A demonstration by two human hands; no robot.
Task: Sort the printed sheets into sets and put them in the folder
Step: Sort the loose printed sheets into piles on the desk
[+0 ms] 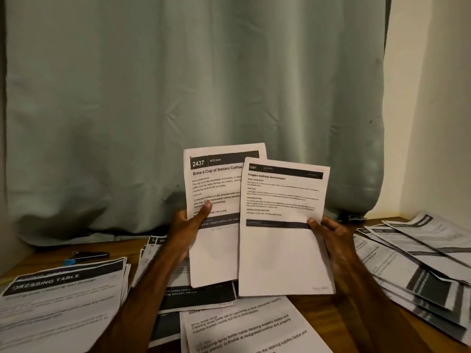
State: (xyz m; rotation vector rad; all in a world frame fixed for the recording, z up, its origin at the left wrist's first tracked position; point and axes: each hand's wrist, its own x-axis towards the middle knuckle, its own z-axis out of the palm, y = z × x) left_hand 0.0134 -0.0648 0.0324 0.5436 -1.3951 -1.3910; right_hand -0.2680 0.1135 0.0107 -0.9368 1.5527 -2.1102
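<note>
left hand (187, 229) pinches kitchen sheet (216, 215) | right hand (330, 236) pinches bedtime sheet (283, 225), overlapping kitchen sheet's right edge | loose sheets (244, 324) on table (339, 309) below both grips

Before me a pale green curtain (178, 85) hangs in folds across most of the frame. A cream wall (438, 110) fills the upper right, and my wooden table (316, 305) spans the bottom, dimly lit.
</note>
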